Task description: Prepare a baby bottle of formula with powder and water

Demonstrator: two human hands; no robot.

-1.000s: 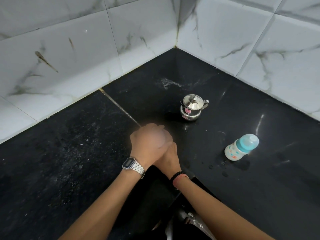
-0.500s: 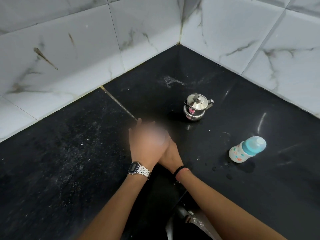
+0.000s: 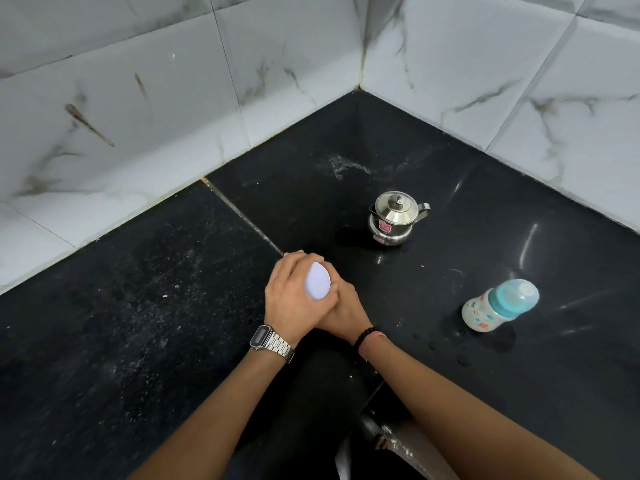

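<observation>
Left hand (image 3: 294, 299) curled over white lid (image 3: 317, 285); right hand (image 3: 346, 311) grasping hidden container beneath. Baby bottle (image 3: 498, 304) capped, upright, well right on wet black counter (image 3: 138, 323); steel pot (image 3: 394, 220) beyond. Risk: sudden lid release, powder spill; damp surface, slip.

Polished metal pot (image 3: 393, 221), glossy black stone counter (image 3: 485, 202), translucent plastic bottle (image 3: 498, 305).

White round lid (image 3: 317, 285) became visible between the fingers of the left hand (image 3: 294, 299), where earlier the hand covered it and blurred with motion. Left hand went sharp, fingers curled round the lid. Right hand (image 3: 346, 311) stayed tucked beneath, thumb now against lid edge.
</observation>
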